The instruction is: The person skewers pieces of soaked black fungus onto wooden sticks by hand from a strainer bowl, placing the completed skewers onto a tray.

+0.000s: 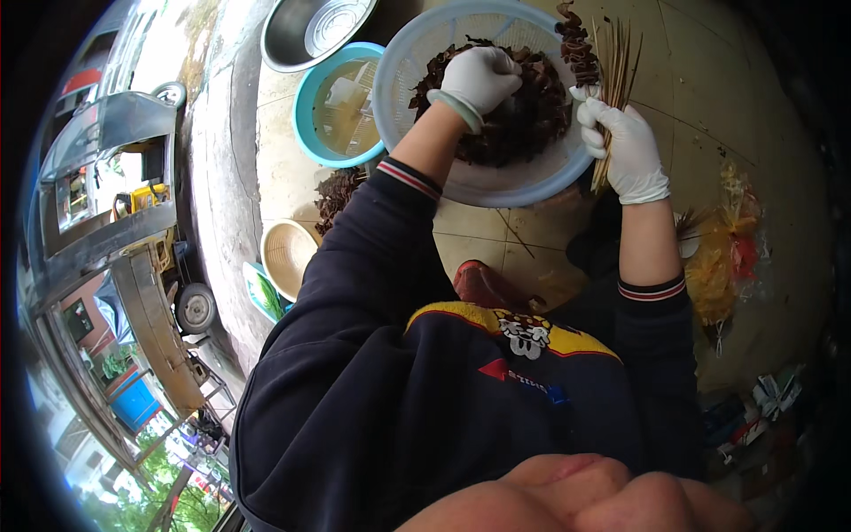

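Observation:
My left hand (pixel 482 78), in a white glove with a pale green band at the wrist, is over the dark, leafy-looking food pieces (pixel 525 126) in a white plastic colander basin (pixel 405 60). Its fingers are curled, and what lies between them is hidden. At the basin's right rim, my right hand (pixel 621 143), also gloved in white, grips a bundle of thin bamboo skewers (pixel 615 63). The same hand holds a skewer threaded with folded brown pieces (pixel 578 56) upward beside the bundle.
Left of the colander are a turquoise basin of cloudy water (pixel 306 126) and a metal bowl (pixel 272 40). Nearer lie a dark pile of food pieces (pixel 336 193) and a beige basin (pixel 289 256). Stray skewers (pixel 517 234) lie on the tiles, yellow plastic bags (pixel 711 266) at right.

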{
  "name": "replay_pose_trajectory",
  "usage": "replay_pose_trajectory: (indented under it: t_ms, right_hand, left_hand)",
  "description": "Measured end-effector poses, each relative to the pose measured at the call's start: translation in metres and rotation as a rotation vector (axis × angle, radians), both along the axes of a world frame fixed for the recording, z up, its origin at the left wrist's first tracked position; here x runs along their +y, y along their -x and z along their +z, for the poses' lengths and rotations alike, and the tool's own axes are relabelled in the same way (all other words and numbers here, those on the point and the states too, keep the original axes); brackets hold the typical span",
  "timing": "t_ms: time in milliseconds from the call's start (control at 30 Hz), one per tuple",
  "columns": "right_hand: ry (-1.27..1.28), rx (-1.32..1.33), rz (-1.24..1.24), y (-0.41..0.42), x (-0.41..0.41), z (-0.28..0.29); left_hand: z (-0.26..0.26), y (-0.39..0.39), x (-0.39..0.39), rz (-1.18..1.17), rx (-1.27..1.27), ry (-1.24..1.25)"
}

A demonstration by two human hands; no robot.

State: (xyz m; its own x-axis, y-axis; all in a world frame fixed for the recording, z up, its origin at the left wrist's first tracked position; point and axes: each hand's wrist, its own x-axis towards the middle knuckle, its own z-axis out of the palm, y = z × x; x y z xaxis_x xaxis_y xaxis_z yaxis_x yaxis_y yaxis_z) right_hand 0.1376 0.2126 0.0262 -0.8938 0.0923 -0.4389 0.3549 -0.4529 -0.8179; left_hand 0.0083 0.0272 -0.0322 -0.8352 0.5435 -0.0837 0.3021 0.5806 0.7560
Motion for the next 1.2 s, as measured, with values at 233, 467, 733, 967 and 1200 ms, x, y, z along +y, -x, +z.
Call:
replay_pose_trajectory:
  t_ms: [233, 467, 733, 967, 1200]
  right_hand:
    - [-0.109, -0.174, -0.033, 0.009, -0.017, 0.006]
    - [0.046, -0.197, -0.084, 0.024, -0.03, -0.005]
    - [-0.254, -0.146, -0.071, 0.028, -0.04, -0.017]
    - [-0.021, -0.17, -0.05, 0.032, -0.027, -0.025]
    - [0.026, -0.137, -0.103, 0.032, -0.017, -0.019]
  left_hand:
    - [0.012, -0.007, -0.007, 0.065, -1.018, -1.002]
    - [0.032, -0.017, -0.013, 0.001, -0.954, -0.876]
    - [0.044, -0.037, -0.003, -0.025, -0.792, -0.886]
    - [0.054, -0.042, 0.001, 0.091, -0.829, -0.953]
    - [0.04, -0.033, -0.006, 0.217, -0.868, -0.606]
